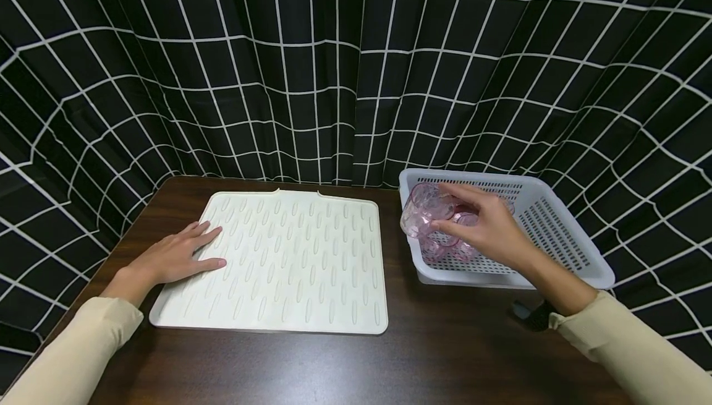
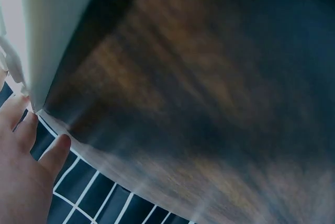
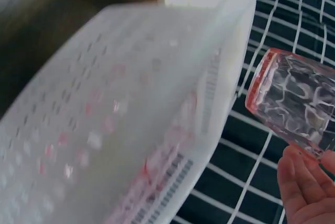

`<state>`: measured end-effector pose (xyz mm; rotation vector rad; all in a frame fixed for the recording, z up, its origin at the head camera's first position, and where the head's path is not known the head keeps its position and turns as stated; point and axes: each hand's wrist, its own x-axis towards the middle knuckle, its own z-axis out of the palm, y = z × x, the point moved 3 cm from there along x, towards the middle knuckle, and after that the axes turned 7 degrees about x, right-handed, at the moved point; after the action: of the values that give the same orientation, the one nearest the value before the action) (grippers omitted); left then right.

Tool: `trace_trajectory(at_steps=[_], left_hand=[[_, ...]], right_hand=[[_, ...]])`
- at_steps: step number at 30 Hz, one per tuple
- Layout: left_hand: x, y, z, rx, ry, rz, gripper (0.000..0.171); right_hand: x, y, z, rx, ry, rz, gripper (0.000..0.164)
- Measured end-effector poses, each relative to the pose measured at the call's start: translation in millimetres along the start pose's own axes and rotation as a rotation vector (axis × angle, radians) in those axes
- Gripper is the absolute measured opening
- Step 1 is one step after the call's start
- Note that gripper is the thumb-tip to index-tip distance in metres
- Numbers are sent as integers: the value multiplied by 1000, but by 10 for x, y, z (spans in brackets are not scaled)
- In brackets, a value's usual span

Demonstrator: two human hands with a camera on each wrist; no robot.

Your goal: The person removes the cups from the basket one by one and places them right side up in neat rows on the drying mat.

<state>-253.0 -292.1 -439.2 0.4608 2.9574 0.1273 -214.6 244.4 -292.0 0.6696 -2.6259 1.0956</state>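
Note:
My left hand (image 1: 173, 258) rests with spread fingers on the left edge of a white drying mat (image 1: 300, 256) patterned with raised oval ridges. In the left wrist view, the fingers (image 2: 31, 145) show beside the mat's edge. On the right, my right hand (image 1: 489, 225) pinches a clear, pink-tinted tumbler (image 3: 298, 101) over the left side of a white perforated basket (image 1: 602, 269). The tumbler lies tilted, its textured wall and reddish rim visible in the right wrist view. More pink-tinted tumblers (image 1: 439, 250) lie in the basket below it.
Both the mat and the basket stand on a dark brown wooden table (image 1: 267, 362). A black curtain (image 1: 311, 71) with white grid lines hangs behind and around the sides. A dark band (image 1: 536, 317) circles the right wrist.

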Motion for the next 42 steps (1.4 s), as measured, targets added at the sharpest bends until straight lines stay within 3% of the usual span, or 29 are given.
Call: trace_trajectory(at_steps=[10, 21, 34, 42], left_hand=[[17, 4, 27, -5, -8, -15, 98], [32, 4, 14, 4, -9, -27, 99], [30, -3, 30, -6, -3, -27, 99], [26, 14, 12, -10, -6, -31, 99]], right_hand=[[7, -171, 366, 58, -85, -30, 74], [26, -376, 840, 134, -216, -102, 69], [-88, -386, 1322, 105, -356, -161, 64], [-103, -381, 1420, 63, -386, -134, 66]])
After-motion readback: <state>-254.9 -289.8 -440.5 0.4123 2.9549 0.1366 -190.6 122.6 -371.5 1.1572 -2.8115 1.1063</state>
